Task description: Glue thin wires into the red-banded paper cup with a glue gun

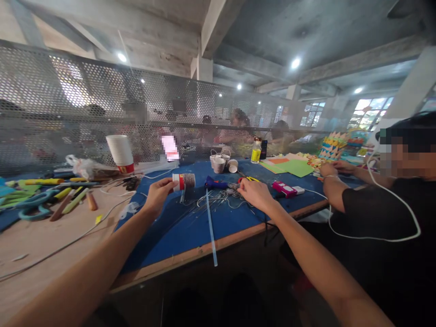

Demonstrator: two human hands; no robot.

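Note:
My left hand point(160, 195) grips a paper cup point(178, 182) on its side by the base end. The cup is white and red, and its other part is wrapped in grey cord. My right hand point(255, 194) is closed, fingertips down at a tangled bundle of grey cord point(223, 198); what they pinch is hidden. Just behind that hand lies a tool with yellow and red handles point(251, 178). Between my hands rests a blue glue gun point(216, 183), a long clear glue stick point(211, 227) sticking out of it toward me.
Several small cord-wrapped cups point(219, 165) stand at the back. Stacked paper cups point(120, 152), a lit phone point(170, 148), a yellow-labelled bottle point(256, 151) and green paper point(298, 167) surround them. Scissors point(36, 204) and tools lie left. A co-worker point(384, 181) sits right, near a white cable.

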